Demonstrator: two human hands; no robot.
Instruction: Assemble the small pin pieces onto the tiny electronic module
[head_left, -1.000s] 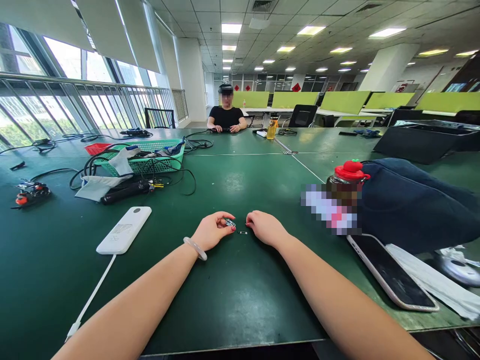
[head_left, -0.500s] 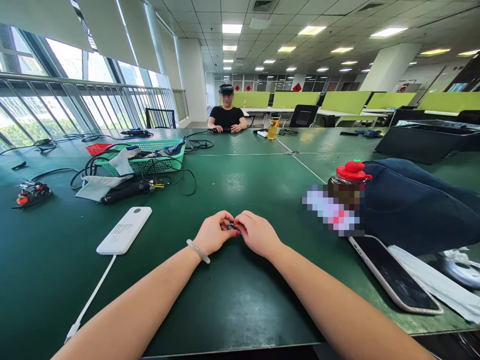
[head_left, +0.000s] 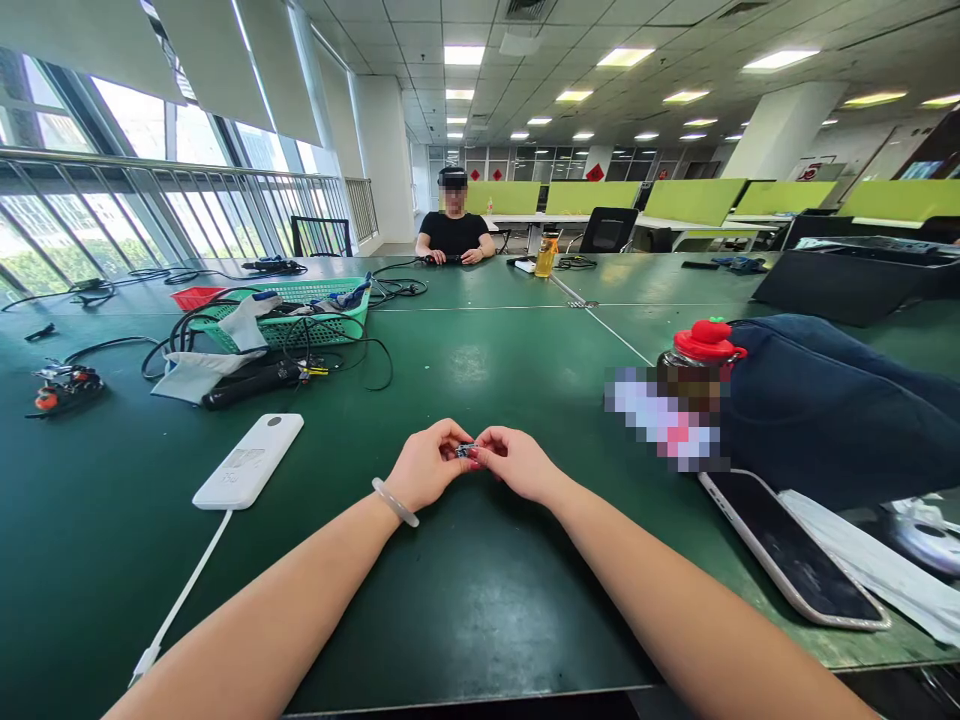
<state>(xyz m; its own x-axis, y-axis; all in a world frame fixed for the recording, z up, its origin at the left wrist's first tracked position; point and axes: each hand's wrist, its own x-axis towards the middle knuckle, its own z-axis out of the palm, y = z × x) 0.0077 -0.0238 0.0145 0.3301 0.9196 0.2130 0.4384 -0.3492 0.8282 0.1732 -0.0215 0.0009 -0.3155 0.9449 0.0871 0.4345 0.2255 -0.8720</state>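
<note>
My left hand [head_left: 427,468] and my right hand [head_left: 516,463] meet at the middle of the green table [head_left: 480,590], fingertips together. Both pinch a tiny metal and dark electronic part [head_left: 466,451] held just above the tabletop. The left wrist wears a pale bangle [head_left: 393,502]. Most of the small part is hidden by the fingers, so its shape is unclear.
A white power bank [head_left: 249,460] with a cable lies to the left. Behind it are a green basket [head_left: 300,312] of cables and a black cylinder [head_left: 251,385]. A phone [head_left: 795,550], a red-capped bottle [head_left: 694,375] and a dark jacket [head_left: 832,410] lie right. A person sits at the far end.
My right hand moved left from a tiny piece on the table to meet the left hand, and both now pinch the small part together. That tiny piece no longer shows on the table.
</note>
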